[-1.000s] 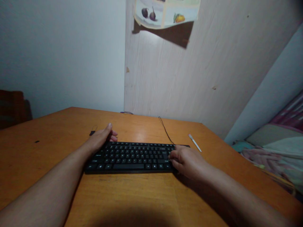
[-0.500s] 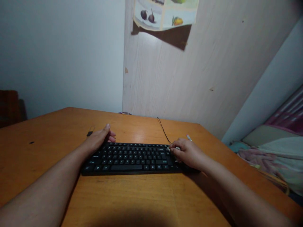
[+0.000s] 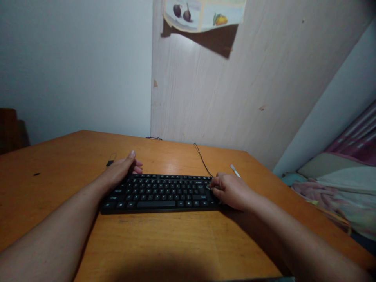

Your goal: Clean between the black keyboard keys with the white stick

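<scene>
A black keyboard (image 3: 160, 192) lies across the orange wooden table (image 3: 176, 243). My left hand (image 3: 122, 172) grips its far left corner, thumb stretched forward and fingers curled over the back edge. My right hand (image 3: 230, 190) lies over the keyboard's right end and hides it, with the fingers curled and the fingertips on the last keys. A thin black cable (image 3: 202, 158) runs from the keyboard's back toward the wall. A white pen (image 3: 235, 170) lies just behind my right hand, mostly covered by it.
A small black item (image 3: 109, 163) sits on the table beside my left hand. A pale wood panel (image 3: 211, 98) with a fruit picture (image 3: 202, 13) stands behind the table. Bedding (image 3: 337, 188) lies to the right, past the table's edge.
My right hand moved from the keyboard's front right corner up toward its back edge, then settled on the right end. The keyboard shifted slightly left. My left hand stayed on its corner.
</scene>
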`<state>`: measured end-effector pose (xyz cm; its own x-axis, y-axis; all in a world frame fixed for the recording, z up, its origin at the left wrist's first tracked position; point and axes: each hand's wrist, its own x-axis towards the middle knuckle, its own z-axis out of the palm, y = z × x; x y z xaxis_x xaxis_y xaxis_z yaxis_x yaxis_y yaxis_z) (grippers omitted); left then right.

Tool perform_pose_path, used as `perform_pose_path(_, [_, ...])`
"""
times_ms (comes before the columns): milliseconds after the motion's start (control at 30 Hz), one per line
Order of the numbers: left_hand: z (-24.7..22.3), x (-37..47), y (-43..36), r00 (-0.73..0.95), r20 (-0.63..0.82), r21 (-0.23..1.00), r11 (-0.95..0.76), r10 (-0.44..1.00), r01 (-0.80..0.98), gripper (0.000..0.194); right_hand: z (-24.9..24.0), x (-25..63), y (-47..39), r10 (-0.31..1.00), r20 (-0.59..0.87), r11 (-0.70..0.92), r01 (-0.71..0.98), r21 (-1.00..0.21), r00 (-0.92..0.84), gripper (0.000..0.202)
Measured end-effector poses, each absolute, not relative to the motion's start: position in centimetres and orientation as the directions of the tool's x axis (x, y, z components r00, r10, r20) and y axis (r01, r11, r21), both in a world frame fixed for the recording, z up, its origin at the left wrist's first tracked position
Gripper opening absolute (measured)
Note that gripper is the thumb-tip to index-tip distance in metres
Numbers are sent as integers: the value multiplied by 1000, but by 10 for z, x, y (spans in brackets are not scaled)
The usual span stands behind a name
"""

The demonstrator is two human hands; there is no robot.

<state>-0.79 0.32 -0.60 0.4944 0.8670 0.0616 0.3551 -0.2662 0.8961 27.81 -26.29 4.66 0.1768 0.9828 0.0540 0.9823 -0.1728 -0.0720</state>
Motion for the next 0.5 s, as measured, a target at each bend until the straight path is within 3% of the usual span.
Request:
perform_pose_path(333, [-9, -7, 6, 505, 36, 912, -236, 862, 337, 78, 42, 260, -308, 988, 47, -144, 985, -93, 149, 16])
perform_pose_path(500, [-9, -7, 6, 503, 51, 912, -245, 863, 328, 75, 50, 266, -318, 995, -41, -101, 959, -264, 94, 18])
